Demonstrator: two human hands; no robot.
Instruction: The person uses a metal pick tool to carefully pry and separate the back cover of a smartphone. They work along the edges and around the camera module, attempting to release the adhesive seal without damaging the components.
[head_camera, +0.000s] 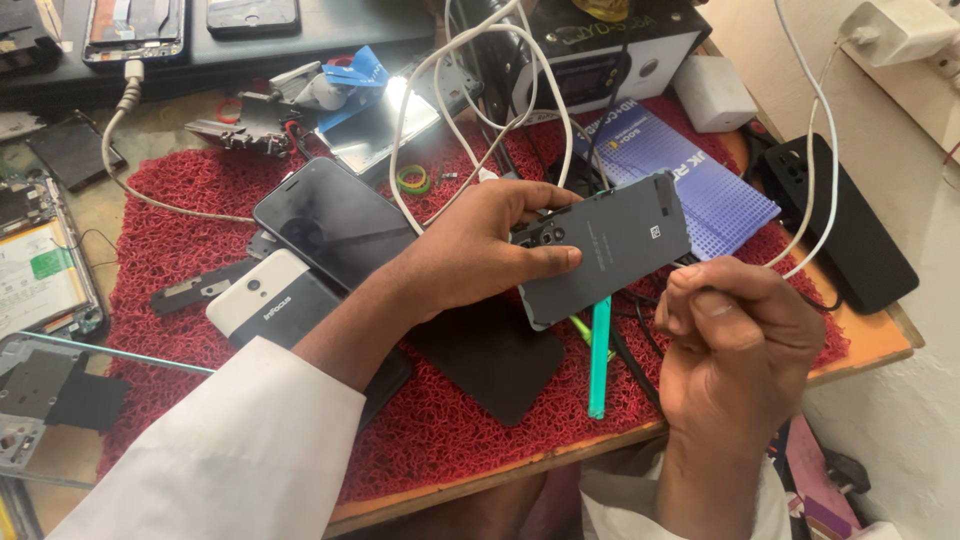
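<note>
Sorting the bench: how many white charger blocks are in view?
2. One white charger block lies on the table beside the black machine; another is plugged in at the wall, top right. More may hide under clutter.

Under your hands, by material and finish:
- Phone back cover (610, 250): dark grey plastic, matt and smooth.
- Mat (190, 240): red, coarse looped fibre, rough all over.
- Black phone (335, 220): glass face, glossy, with faint reflections.
- White phone back (262, 292): smooth plastic, light sheen.
- Teal tool (600, 360): smooth plastic.
- Cables (440, 110): white, smooth rubbery sheath.
- Blue sheet (700, 180): dotted, textured surface.
- Table edge (870, 345): orange-brown wood look, smooth.
- Your sleeve (230, 460): white woven cloth, matt.
</note>
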